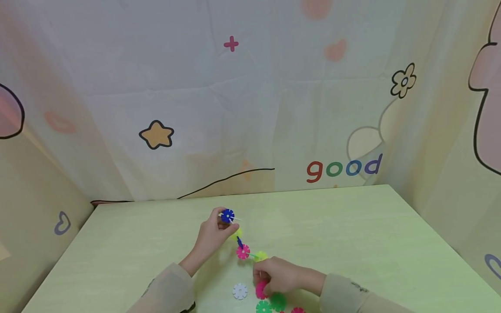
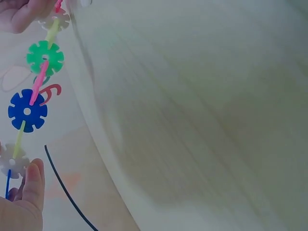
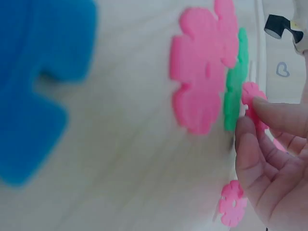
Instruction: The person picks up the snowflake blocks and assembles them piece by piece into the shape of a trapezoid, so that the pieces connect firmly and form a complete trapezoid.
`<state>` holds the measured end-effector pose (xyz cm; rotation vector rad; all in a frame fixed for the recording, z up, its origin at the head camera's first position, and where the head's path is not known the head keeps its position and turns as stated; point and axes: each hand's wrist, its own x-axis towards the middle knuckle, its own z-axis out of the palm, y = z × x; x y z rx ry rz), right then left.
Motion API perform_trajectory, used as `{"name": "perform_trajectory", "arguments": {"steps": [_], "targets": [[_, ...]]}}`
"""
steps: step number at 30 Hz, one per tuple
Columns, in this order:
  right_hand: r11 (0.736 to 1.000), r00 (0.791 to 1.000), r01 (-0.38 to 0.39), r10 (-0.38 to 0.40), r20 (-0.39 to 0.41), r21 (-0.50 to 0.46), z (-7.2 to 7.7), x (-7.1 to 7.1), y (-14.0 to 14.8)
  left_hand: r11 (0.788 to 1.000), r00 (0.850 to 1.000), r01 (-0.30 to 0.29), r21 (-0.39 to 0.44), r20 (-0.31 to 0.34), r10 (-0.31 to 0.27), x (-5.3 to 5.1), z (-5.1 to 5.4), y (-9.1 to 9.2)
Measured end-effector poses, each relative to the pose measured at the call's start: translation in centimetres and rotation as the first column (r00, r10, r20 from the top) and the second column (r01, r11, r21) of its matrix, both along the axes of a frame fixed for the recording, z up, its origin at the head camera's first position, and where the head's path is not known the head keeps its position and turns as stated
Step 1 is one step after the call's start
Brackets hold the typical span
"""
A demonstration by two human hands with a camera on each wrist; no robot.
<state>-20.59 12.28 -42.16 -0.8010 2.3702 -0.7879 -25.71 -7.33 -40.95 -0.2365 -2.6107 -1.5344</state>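
My left hand (image 1: 213, 237) pinches a chain of notched plastic snowflake discs and holds it up. A blue disc (image 1: 228, 216) is at its fingertips, and the chain slants down through a pink disc (image 1: 243, 251) to a yellow disc (image 1: 261, 255) beside my right hand (image 1: 279, 276). In the left wrist view, the thumb rests against a whitish disc (image 2: 14, 161), with a blue disc (image 2: 27, 111) and a green disc (image 2: 45, 58) further along. Between thumb and fingers, my right hand pinches a loose-looking pink disc (image 3: 251, 98); whether it touches the chain I cannot tell.
A white disc (image 1: 240, 291) lies on the pale table (image 1: 332, 226), left of my right hand. Green discs (image 1: 264, 307) and another pink disc (image 1: 298, 310) lie at the near edge. A large blue disc (image 3: 48, 57) looms close in the right wrist view. Printed cloth (image 1: 250, 108) surrounds the table.
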Motion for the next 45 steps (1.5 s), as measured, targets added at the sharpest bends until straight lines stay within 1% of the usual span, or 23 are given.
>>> {"name": "perform_trajectory", "arguments": {"steps": [6,9,11,13,15,18,21,24,27,29,32,34,36,41,45], "targets": [[0.992,0.997,0.024,-0.014,0.082,-0.125,0.4,-0.6,0.9,1.0,1.0,0.018,0.025,0.005,-0.018,0.0,0.1,0.1],[0.977,0.993,0.062,-0.038,0.116,-0.204,0.8,-0.8,1.3,0.999,0.999,0.036,0.03,0.008,-0.036,0.2,0.1,0.1],[0.962,0.988,0.097,-0.064,0.138,-0.254,1.2,-1.0,1.6,0.998,0.999,0.05,0.031,0.014,-0.05,0.4,0.1,0.2],[0.943,0.984,0.134,-0.089,0.156,-0.304,1.7,-1.1,1.8,0.997,0.998,0.065,0.029,0.016,-0.065,0.6,0.1,0.2],[0.925,0.981,0.168,-0.123,0.151,-0.339,2.3,-1.4,2.0,0.996,0.997,0.08,0.03,0.013,-0.08,0.8,0.1,0.3],[0.895,0.977,0.211,-0.176,0.124,-0.394,3.0,-1.7,2.1,0.994,0.994,0.107,0.031,-0.003,-0.107,1.0,0.0,0.3],[0.858,0.969,0.248,-0.229,0.097,-0.449,3.4,-2.0,2.1,0.988,0.989,0.148,0.046,-0.015,-0.147,1.3,0.0,0.4],[0.82,0.956,0.285,-0.283,0.082,-0.497,3.4,-2.4,2.1,0.976,0.98,0.201,0.08,-0.015,-0.201,1.5,0.1,0.5],[0.788,0.938,0.323,-0.339,0.068,-0.524,3.4,-2.7,2.1,0.961,0.967,0.253,0.117,-0.007,-0.253,1.8,0.3,0.6],[0.77,0.928,0.341,-0.368,0.062,-0.54,3.4,-2.8,2.0,0.95,0.959,0.281,0.139,0.001,-0.284,2.1,0.7,0.7],[0.744,0.918,0.352,-0.394,0.054,-0.568,3.5,-2.9,1.9,0.937,0.948,0.316,0.149,0.001,-0.32,2.7,1.6,0.8],[0.735,0.914,0.354,-0.403,0.047,-0.578,3.4,-3.0,1.8,0.933,0.943,0.329,0.149,0.005,-0.333,3.0,2.0,0.9],[0.732,0.911,0.355,-0.41,0.039,-0.581,3.5,-2.9,1.7,0.929,0.939,0.339,0.146,0.003,-0.343,3.1,2.1,0.9],[0.753,0.909,0.352,-0.418,0.009,-0.556,3.5,-2.8,1.5,0.928,0.937,0.345,0.143,0.002,-0.349,2.6,1.2,0.9],[0.77,0.916,0.321,-0.401,-0.027,-0.552,3.4,-2.7,1.4,0.924,0.935,0.352,0.147,-0.01,-0.355,2.5,0.8,1.0]]}}
